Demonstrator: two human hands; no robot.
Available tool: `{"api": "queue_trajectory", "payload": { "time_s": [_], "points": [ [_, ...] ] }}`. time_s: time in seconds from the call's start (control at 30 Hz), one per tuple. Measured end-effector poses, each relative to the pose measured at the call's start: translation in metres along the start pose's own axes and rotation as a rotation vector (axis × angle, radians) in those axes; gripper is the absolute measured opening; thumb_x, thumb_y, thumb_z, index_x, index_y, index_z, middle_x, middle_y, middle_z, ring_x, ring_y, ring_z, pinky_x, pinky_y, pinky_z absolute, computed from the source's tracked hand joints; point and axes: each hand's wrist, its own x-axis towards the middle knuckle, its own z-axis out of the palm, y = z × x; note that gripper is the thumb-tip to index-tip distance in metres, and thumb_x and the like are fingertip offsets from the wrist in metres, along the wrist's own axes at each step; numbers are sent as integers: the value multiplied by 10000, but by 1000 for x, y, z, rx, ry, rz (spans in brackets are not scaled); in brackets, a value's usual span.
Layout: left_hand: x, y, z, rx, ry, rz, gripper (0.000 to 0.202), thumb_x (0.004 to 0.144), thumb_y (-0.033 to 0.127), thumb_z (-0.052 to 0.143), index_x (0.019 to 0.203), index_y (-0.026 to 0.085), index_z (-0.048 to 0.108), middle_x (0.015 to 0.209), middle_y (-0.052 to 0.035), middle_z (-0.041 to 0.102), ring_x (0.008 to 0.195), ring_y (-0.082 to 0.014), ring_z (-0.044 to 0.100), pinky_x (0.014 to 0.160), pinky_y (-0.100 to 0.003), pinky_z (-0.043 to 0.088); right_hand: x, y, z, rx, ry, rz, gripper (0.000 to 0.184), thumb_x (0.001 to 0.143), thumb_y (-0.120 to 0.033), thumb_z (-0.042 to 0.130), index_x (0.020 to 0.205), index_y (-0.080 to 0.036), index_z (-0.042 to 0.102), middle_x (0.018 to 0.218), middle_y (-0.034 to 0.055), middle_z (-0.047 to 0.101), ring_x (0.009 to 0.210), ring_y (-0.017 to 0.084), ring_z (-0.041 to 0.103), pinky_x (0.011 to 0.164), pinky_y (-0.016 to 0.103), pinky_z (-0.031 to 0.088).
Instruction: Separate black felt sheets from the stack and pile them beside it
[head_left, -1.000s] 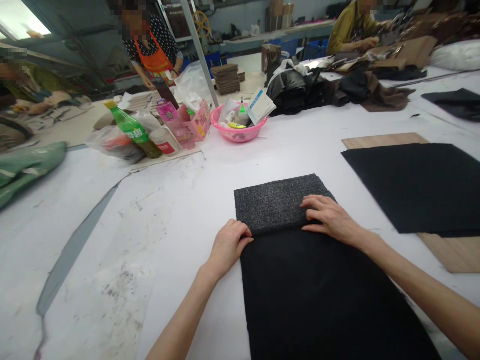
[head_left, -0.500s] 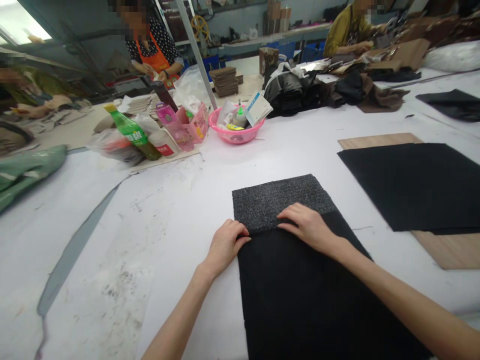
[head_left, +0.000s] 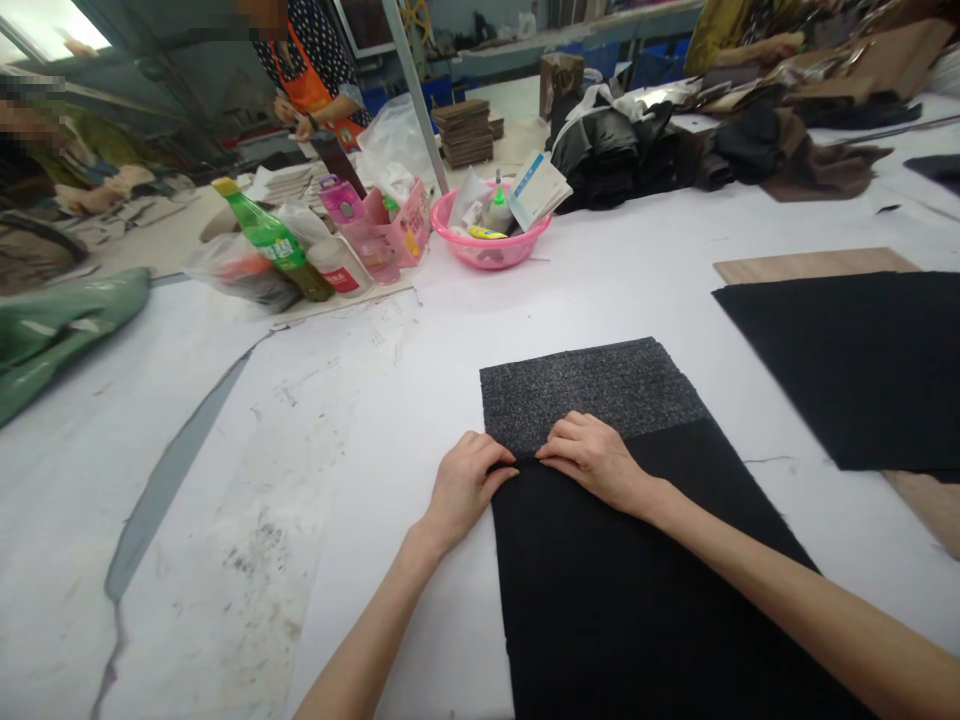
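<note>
A black fabric panel (head_left: 637, 600) lies flat in front of me, and a speckled dark grey strip (head_left: 585, 385) shows along its far end. My left hand (head_left: 469, 488) pinches the black fabric's edge at the left corner, where it meets the grey strip. Close beside it, my right hand (head_left: 592, 460) pinches the same edge between thumb and fingers. Only a small gap separates the fingertips of the two hands. Whether the grey part is a separate layer beneath, I cannot tell.
More black panels (head_left: 847, 370) lie on a wooden board (head_left: 817, 264) at the right. Behind stand a pink basin (head_left: 487, 250) of small items, a green bottle (head_left: 274, 240) and a pink box (head_left: 405, 225). A person in an orange apron (head_left: 304, 85) works across the white table (head_left: 375, 400).
My right hand has moved left along the fabric edge, closer to my left hand, and its fingers have closed on the edge. The view has shifted slightly.
</note>
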Motion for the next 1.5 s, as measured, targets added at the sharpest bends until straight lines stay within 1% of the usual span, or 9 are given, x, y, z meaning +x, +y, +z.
{"api": "queue_trajectory", "payload": {
  "time_s": [0.07,0.2,0.3,0.43,0.57,0.83,1.13,1.37,1.5],
  "points": [
    [-3,-2,2,-6,32,19,20,887,205,638,901,212,652,868,-25,653,875,-188,574,756,-317,488,0,-1,1,21,20,-16,176,979,-260,539,921,-213,699,854,36,640,814,180,515,728,311,375],
    [-12,-6,4,-2,106,47,127,930,167,562,992,201,667,895,-48,637,884,-171,585,755,-301,511,-1,-1,1,53,38,-30,210,991,-240,508,933,-218,709,851,40,635,802,174,508,720,297,384],
    [-17,-6,3,17,130,76,161,941,141,530,1014,192,664,894,-56,628,869,-165,585,730,-293,519,-2,0,1,52,34,-32,227,996,-233,494,944,-225,715,858,43,628,806,174,506,725,305,385],
    [-21,-5,2,55,116,129,176,944,114,511,1024,196,644,920,-56,630,888,-174,572,749,-320,525,-4,1,2,28,1,-41,245,1002,-202,471,1003,-243,712,888,46,622,827,178,502,736,317,386],
    [-23,-3,0,141,81,196,191,949,93,487,1069,181,606,951,-67,619,918,-187,557,782,-356,533,-4,1,3,14,-29,-46,258,993,-160,469,1042,-253,704,908,49,612,837,182,501,753,323,393],
    [-23,0,-2,246,80,250,204,936,68,493,1099,137,594,990,-97,627,947,-206,580,830,-380,564,-4,-2,2,26,-44,-60,309,1000,-139,437,1136,-280,676,915,52,580,853,180,489,745,314,396],
    [-23,0,0,315,112,253,210,956,110,464,1095,155,615,958,-86,650,924,-203,627,804,-374,592,-4,-1,3,2,-56,-72,324,991,-122,445,1157,-290,668,906,47,570,850,179,492,741,316,380],
    [-22,0,1,362,105,316,196,914,48,517,1086,88,603,961,-107,630,943,-211,594,843,-375,585,-4,-1,3,-13,-65,-74,310,1005,-149,434,1162,-295,658,908,45,554,851,181,478,733,316,366],
    [-22,1,-1,414,89,343,191,921,56,509,1086,81,603,958,-111,629,946,-218,584,848,-385,587,-3,-1,2,-31,-70,-79,290,1005,-163,446,1154,-290,659,891,39,542,840,179,469,725,317,354]
  ]
}}
